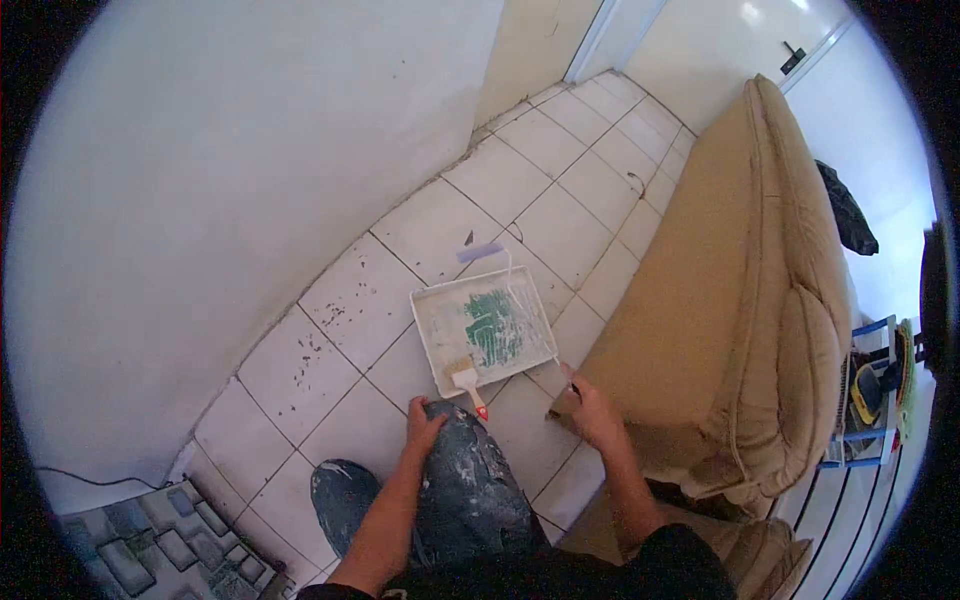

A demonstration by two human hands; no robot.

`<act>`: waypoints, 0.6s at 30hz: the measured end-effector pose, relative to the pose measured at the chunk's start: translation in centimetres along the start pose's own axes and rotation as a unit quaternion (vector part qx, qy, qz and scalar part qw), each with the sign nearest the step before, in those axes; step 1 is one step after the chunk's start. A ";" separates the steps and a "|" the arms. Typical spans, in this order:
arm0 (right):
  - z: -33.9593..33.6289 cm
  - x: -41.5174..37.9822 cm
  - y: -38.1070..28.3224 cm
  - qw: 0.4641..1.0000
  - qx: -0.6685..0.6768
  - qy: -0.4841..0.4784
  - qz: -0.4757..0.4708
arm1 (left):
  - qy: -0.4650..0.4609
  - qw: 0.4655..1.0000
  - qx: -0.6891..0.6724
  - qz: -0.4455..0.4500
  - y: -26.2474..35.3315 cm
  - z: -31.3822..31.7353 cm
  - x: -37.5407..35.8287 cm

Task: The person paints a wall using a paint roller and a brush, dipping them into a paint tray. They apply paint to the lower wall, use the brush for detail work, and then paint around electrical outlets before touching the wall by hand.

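Note:
My right hand is closed round the handle of a paint roller. Its thin frame runs up along the right side of a paint tray, and the whitish roller hovers just beyond the tray's far edge. The white paint tray lies on the floor, with green and white paint smeared over its bottom. A paintbrush with a white and red handle rests across its near edge. On the knee of my paint-spattered trousers lies my left hand, fingers apart and holding nothing.
A brown-covered sofa stands close on the right. The white wall runs along the left, with dark flecks on the tiles beside it. A patterned mat lies at lower left; a blue-framed rack stands behind the sofa.

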State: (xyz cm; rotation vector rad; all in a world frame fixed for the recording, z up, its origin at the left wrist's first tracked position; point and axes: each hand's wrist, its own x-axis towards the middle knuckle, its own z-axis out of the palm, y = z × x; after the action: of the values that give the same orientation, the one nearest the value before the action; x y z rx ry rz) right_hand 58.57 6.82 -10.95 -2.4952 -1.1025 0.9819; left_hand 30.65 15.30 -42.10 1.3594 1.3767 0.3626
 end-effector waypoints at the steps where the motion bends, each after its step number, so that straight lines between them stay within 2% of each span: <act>1: -0.2 -0.7 0.0 1.000 -0.007 -0.003 -0.001 | 0.000 0.999 -0.039 0.000 -3.4 -0.5 0.1; 4: 0.6 -2.4 1.5 0.999 -0.042 -0.007 -0.010 | -0.034 0.979 -0.201 -0.018 -8.5 -5.9 -3.5; 6: 2.6 -2.1 3.6 0.996 -0.085 0.003 -0.037 | -0.009 0.952 -0.280 -0.120 -9.0 -10.9 -7.8; 8: 5.8 -0.8 5.9 0.996 -0.068 0.008 -0.049 | 0.062 0.885 -0.439 -0.141 -8.5 -15.1 -12.0; 10: 8.6 1.1 7.2 0.997 -0.057 0.017 -0.057 | 0.064 0.892 -0.443 -0.065 -3.0 -19.6 -17.2; 13: 10.9 2.5 6.6 0.994 -0.067 0.034 -0.077 | 0.129 0.897 -0.423 -0.020 -4.4 -24.1 -21.0; 16: 11.7 3.2 5.4 0.991 -0.095 0.036 -0.091 | 0.221 0.883 -0.412 -0.025 -3.6 -26.9 -25.0; 18: 12.1 3.5 5.5 0.990 -0.110 0.044 -0.073 | 0.229 0.874 -0.429 -0.017 -6.1 -27.7 -26.3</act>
State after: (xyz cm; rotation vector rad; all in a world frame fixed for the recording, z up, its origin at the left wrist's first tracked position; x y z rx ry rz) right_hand 55.35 5.02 -24.17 -2.5527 -1.4093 0.7381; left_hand -2.41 4.14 -25.36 0.5098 1.3443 1.1735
